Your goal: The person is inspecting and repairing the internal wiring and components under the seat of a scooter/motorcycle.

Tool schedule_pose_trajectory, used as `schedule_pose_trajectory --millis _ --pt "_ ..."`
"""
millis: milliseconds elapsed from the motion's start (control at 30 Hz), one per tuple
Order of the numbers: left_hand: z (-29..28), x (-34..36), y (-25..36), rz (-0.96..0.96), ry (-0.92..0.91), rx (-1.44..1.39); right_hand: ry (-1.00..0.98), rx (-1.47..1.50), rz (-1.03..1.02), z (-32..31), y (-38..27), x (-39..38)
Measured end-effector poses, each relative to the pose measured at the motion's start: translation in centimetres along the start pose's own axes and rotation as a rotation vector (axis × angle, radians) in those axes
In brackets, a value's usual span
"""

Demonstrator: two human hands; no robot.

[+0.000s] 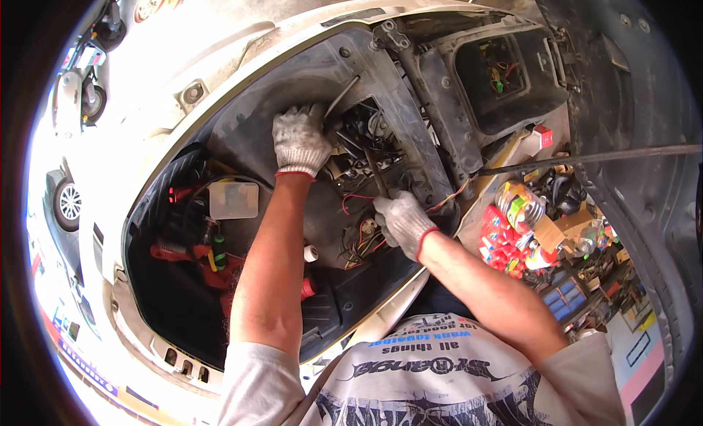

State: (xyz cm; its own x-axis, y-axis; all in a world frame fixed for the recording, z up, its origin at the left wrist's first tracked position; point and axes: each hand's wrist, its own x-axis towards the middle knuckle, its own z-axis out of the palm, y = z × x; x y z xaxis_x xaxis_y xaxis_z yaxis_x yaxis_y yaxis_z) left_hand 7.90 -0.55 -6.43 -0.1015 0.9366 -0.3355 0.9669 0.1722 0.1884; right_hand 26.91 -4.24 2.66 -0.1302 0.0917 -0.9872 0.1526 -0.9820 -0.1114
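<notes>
My left hand (302, 139), in a whitish knitted glove with a red cuff, is closed in the dark storage bin of a scooter. A slim grey rod (342, 95) sticks out past its fingers. My right hand (404, 219), gloved alike, is closed around the near end of a dark bar-shaped tool (376, 173). This tool slants into the opening (372, 137) in the bin, where metal engine parts and cables show. Whether its tip touches a part, I cannot tell. Close to my right hand run loose coloured wires (364, 239).
A clear plastic box (234, 200), red tools (170, 250) and a green-handled tool (219, 252) lie at the bin's left end. At right, a square compartment (512, 78) holds wires. Beyond a dark bar (600, 158) lie bottles (521, 206), cardboard and parts. Vehicles stand far left.
</notes>
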Motion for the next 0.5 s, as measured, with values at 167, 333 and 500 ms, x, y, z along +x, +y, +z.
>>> schedule_pose_trajectory --millis 167,333,500 --pt "0.0 -0.3 0.0 -0.011 -0.006 -0.005 0.020 0.111 0.043 0.4 0.4 0.4" --pt "-0.2 -0.2 0.1 0.025 0.074 -0.016 0.041 0.056 -0.045 0.0 1.6 1.1" --pt "0.1 -0.3 0.0 0.009 0.084 -0.035 0.056 0.110 -0.084 -0.4 2.3 1.5"
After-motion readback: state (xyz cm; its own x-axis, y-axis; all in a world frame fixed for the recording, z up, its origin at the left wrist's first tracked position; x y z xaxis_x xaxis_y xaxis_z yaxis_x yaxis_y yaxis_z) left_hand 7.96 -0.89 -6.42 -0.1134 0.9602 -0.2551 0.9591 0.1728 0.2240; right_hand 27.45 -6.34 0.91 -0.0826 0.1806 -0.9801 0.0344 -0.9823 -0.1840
